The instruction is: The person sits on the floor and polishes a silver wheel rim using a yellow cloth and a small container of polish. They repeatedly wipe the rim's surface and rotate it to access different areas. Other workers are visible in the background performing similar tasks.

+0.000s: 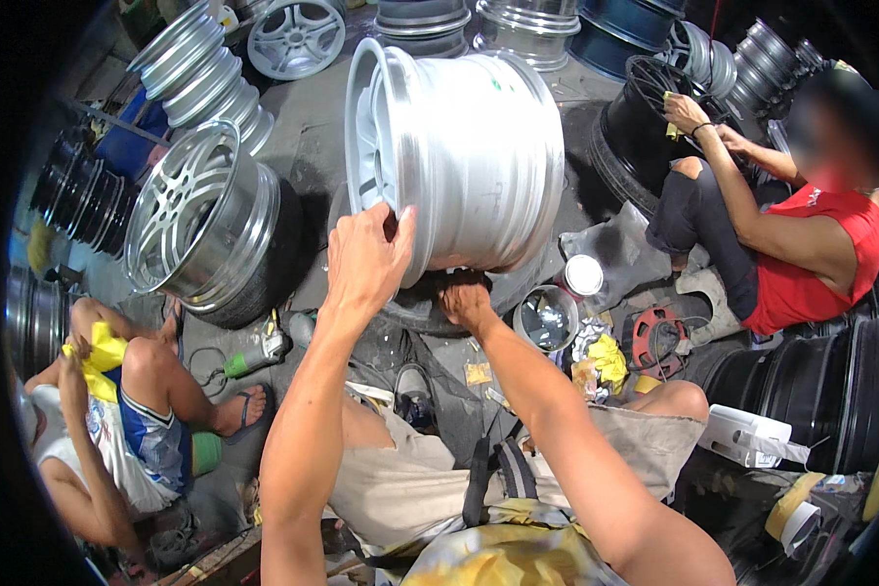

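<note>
So the big silver wheel (pixel 488 166) is on its side above a dark tire (pixel 415 314), just beyond both hands, face pointing left. Left hand (pixel 369 256) is pinching the lip nearest me; right hand (pixel 467 299) is tucked under the barrel by the tire's near edge, fingers too shadowed to tell if they're gripping.

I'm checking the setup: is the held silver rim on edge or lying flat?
On edge: the silver rim has its spoked face turned left, barrel running sideways.
</note>
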Demonstrator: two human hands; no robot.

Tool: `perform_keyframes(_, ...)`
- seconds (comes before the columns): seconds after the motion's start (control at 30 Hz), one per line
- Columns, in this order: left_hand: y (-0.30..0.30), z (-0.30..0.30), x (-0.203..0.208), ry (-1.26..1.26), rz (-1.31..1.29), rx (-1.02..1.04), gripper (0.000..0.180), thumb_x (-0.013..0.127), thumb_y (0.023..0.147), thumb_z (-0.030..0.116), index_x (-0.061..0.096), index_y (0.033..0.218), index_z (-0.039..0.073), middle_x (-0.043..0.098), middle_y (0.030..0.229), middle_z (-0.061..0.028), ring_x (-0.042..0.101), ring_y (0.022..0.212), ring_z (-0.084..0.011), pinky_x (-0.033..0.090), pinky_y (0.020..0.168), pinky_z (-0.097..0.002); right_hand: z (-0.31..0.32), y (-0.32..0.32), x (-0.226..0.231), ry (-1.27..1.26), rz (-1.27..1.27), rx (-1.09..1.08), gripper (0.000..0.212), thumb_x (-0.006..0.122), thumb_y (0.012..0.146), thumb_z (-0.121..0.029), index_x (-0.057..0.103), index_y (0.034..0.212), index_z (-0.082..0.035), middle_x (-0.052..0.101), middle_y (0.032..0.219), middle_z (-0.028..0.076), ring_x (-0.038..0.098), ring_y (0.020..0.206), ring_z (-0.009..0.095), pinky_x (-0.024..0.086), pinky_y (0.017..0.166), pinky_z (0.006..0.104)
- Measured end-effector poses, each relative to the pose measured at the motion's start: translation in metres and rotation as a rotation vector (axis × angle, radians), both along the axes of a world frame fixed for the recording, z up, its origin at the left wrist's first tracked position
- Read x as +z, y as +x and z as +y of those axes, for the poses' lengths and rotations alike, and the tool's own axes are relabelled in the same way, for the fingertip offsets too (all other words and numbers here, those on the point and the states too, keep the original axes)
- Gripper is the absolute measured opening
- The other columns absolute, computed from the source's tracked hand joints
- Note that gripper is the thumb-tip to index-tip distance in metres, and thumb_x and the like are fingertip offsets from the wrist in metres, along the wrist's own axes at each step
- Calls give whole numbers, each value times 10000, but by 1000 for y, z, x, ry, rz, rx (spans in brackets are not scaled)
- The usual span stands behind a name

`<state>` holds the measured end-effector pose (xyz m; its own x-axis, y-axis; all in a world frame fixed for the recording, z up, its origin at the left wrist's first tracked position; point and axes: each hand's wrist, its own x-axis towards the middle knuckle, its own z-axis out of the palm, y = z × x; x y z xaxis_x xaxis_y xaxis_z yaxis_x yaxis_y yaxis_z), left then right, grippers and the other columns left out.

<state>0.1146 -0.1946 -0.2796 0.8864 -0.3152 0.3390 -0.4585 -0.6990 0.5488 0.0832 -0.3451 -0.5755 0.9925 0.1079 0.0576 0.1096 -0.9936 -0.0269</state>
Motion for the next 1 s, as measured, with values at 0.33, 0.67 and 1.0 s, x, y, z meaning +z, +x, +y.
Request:
perform_keyframes(0.33, -21, 21, 11, 28, 75, 20, 420, 639, 927, 290, 616, 721, -76, 605, 634, -248, 616, 605, -415, 474, 608, -455, 27, -31, 18, -72, 191, 54, 454, 534, 924, -361, 630, 1300, -125, 595, 1367, 141, 563, 1241, 358, 423, 1023, 538)
perform_keyframes(0.67, -37, 24, 15, 16, 188, -38, 412, 668, 924, 267, 603, 724, -88, 574, 586, -207, 563, 537, -278, 443, 558, -397, 32, -48, -2, 213, 403, 59, 454, 511, 950, -298, 591, 1368, -139, 678, 1159, 150, 652, 1075, 275, 509, 894, 477)
perform_keyframes(1.0, -20, 32, 9, -319, 289, -33, 506, 602, 998, 352, 658, 794, -108, 631, 615, -114, 576, 598, -112, 466, 589, -283, -10, -103, 71, 269, 30, 297, 212, 619, 887, -265, 683, 820, -75, 702, 876, 124, 626, 1009, 289, 493, 856, 400)
